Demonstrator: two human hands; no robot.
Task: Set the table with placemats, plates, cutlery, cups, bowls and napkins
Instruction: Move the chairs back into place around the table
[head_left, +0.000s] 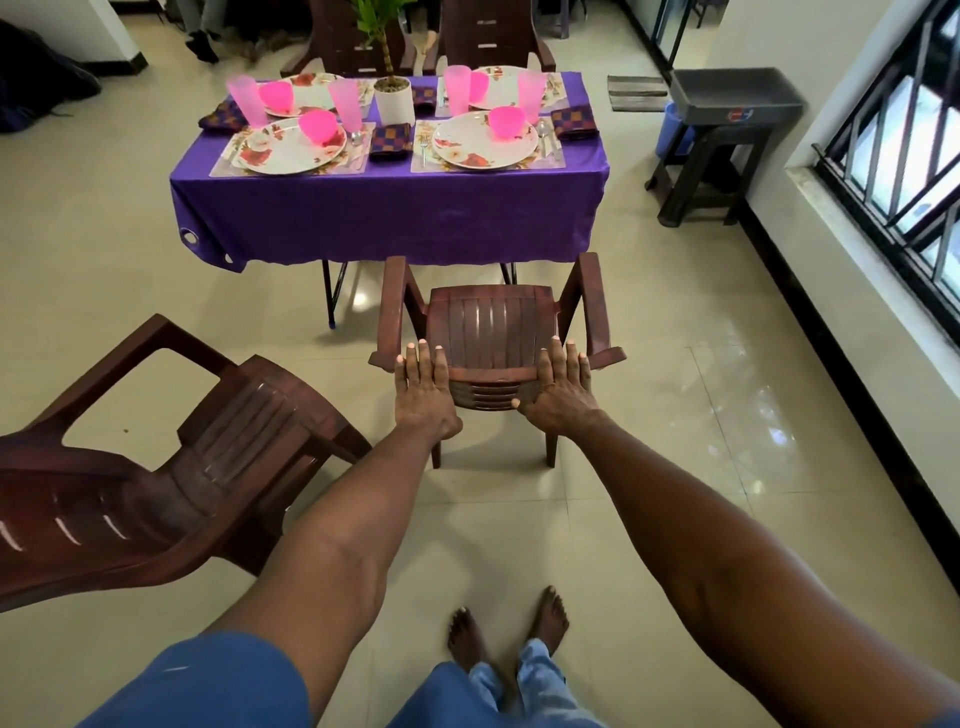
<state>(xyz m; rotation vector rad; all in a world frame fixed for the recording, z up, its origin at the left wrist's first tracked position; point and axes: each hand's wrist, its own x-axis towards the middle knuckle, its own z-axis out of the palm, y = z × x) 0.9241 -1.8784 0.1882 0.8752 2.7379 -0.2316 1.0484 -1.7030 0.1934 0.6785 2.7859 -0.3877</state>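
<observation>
Hands, left hand and right hand, press flat-fingered, grip released, on the chair; push evenly, straight toward the table.

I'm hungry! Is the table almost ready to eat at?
Nearly. The purple-clothed table looks set: flowered plates, pink bowls, pink cups, checked napkins. Both the left hand and right hand press on a brown plastic chair. Another brown chair waits aside.

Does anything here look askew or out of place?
Yes. The chair on the left is tipped over at an angle, away from the table. The four place settings look tidy.
</observation>
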